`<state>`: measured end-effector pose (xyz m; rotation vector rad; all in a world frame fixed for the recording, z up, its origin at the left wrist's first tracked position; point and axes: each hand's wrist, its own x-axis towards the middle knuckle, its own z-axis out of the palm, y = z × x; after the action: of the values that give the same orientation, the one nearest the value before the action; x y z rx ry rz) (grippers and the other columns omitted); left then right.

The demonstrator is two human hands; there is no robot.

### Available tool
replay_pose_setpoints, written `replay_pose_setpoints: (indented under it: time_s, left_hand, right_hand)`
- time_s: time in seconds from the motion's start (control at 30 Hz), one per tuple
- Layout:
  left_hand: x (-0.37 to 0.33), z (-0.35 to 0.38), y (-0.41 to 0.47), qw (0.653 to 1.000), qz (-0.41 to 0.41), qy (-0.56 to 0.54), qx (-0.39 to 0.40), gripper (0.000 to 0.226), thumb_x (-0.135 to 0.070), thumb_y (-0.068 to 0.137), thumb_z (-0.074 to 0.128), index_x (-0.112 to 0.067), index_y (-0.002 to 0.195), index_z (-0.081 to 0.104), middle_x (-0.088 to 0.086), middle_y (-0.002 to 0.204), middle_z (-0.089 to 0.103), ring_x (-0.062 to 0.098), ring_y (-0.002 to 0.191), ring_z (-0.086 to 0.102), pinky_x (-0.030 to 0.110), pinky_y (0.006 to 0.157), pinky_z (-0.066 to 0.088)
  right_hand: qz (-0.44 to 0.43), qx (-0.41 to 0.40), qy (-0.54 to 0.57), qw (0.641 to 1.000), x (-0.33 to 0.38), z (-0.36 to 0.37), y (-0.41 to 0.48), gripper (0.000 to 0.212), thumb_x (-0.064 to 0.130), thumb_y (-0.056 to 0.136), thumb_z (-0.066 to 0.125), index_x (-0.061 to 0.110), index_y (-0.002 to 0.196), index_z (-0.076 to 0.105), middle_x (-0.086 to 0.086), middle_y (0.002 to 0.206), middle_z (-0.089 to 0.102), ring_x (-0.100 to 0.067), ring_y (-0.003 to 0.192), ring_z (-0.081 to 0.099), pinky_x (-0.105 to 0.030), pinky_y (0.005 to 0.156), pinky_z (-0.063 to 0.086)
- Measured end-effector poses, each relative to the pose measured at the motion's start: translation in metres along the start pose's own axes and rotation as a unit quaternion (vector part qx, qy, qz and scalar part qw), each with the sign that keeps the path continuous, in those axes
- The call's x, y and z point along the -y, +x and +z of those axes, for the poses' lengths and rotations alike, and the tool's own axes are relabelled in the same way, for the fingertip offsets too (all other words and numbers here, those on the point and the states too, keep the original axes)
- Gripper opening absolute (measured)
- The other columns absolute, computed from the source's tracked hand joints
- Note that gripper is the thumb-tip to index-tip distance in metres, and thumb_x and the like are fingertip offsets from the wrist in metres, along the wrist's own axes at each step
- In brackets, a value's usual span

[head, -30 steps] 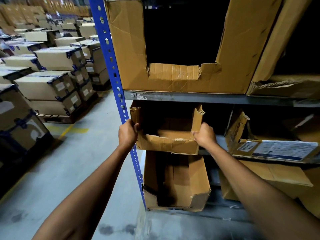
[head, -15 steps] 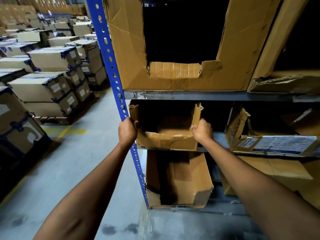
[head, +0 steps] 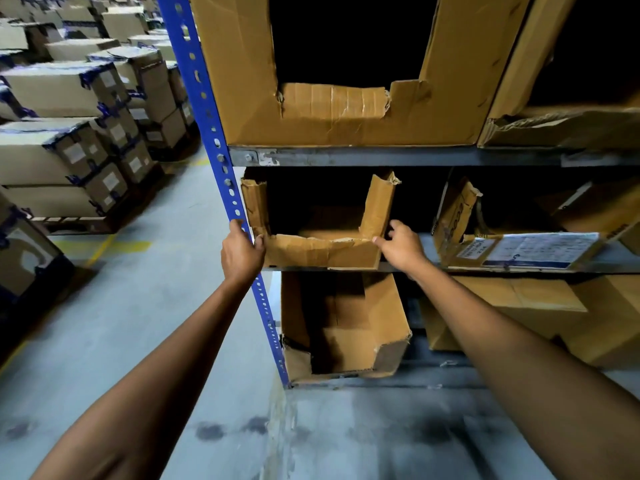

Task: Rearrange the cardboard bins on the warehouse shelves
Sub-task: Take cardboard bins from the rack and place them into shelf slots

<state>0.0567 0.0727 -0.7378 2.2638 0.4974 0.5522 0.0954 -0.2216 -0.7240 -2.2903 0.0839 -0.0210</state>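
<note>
Fingers (head: 238, 226) of the left hand (head: 242, 252) are curled on the bin (head: 322, 252) at its 9 o'clock front corner, those of the right hand (head: 403, 249) spread and touching its 3 o'clock corner, while the bin is seated lengthwise toward 12 o'clock on the middle shelf (head: 427, 245).

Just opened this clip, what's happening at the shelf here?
A person is handling the cut-front cardboard bin on the middle shelf. The left hand grips its left front corner beside the blue upright; the right hand touches the right front corner with loose fingers. The bin sits flat on the shelf.
</note>
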Motion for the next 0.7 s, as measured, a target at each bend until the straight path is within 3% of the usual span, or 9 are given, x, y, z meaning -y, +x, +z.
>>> replay_pose_setpoints:
  time_s: [0.07, 0.33, 0.47, 0.53, 0.63, 0.7]
  left_hand:
    - [0.015, 0.008, -0.027, 1.000, -0.018, -0.018, 0.008, 0.045, -0.028, 0.090, 0.065, -0.010, 0.125, 0.041, 0.013, 0.123, 0.062, 0.035, 0.108, 0.062, 0.045, 0.085, 0.050]
    - [0.081, 0.041, -0.130, 0.982, -0.145, -0.050, 0.112, 0.055, -0.036, 0.092, 0.062, -0.007, 0.132, 0.039, 0.016, 0.121, 0.062, 0.036, 0.111, 0.059, 0.038, 0.088, 0.045]
    - [0.101, 0.053, -0.148, 0.959, -0.205, -0.085, 0.176, 0.061, -0.060, 0.084, 0.062, -0.015, 0.119, 0.040, 0.010, 0.108, 0.061, 0.035, 0.100, 0.062, 0.038, 0.081, 0.053]
    - [0.106, 0.058, -0.154, 0.940, -0.242, -0.114, 0.212, 0.069, -0.068, 0.075, 0.065, -0.017, 0.114, 0.039, 0.009, 0.107, 0.060, 0.034, 0.092, 0.065, 0.041, 0.068, 0.060]
    - [0.105, 0.068, -0.159, 0.930, -0.242, -0.141, 0.240, 0.062, -0.054, 0.076, 0.075, -0.013, 0.115, 0.049, 0.010, 0.106, 0.062, 0.030, 0.087, 0.066, 0.033, 0.051, 0.059]
    - [0.102, 0.073, -0.160, 0.927, -0.246, -0.165, 0.232, 0.045, -0.041, 0.077, 0.079, -0.015, 0.103, 0.053, 0.013, 0.099, 0.066, 0.028, 0.077, 0.068, 0.036, 0.057, 0.060]
  right_hand:
    - [0.021, -0.010, 0.006, 1.000, -0.020, 0.010, -0.015, 0.065, 0.031, 0.091, 0.064, 0.008, 0.146, 0.037, -0.014, 0.142, 0.050, -0.031, 0.129, 0.048, -0.044, 0.104, 0.043]
    - [0.157, -0.047, -0.028, 0.986, -0.116, 0.058, -0.091, 0.088, 0.039, 0.085, 0.070, 0.008, 0.152, 0.022, -0.018, 0.147, 0.043, -0.037, 0.133, 0.041, -0.040, 0.104, 0.037]
    - [0.188, -0.051, -0.012, 0.981, -0.143, 0.073, -0.110, 0.109, 0.043, 0.074, 0.080, 0.007, 0.153, 0.015, -0.019, 0.151, 0.036, -0.038, 0.135, 0.039, -0.043, 0.108, 0.037]
    - [0.203, -0.031, 0.011, 0.979, -0.149, 0.080, -0.113, 0.115, 0.044, 0.070, 0.083, 0.008, 0.153, 0.014, -0.019, 0.150, 0.037, -0.038, 0.134, 0.041, -0.044, 0.107, 0.040]
    - [0.210, -0.006, 0.023, 0.977, -0.153, 0.092, -0.115, 0.119, 0.049, 0.060, 0.087, 0.012, 0.151, 0.020, -0.016, 0.138, 0.051, -0.036, 0.123, 0.052, -0.045, 0.098, 0.047]
    - [0.212, -0.007, 0.010, 0.977, -0.152, 0.101, -0.114, 0.109, 0.042, 0.063, 0.087, 0.011, 0.147, 0.025, -0.016, 0.131, 0.054, -0.036, 0.117, 0.055, -0.043, 0.092, 0.050]
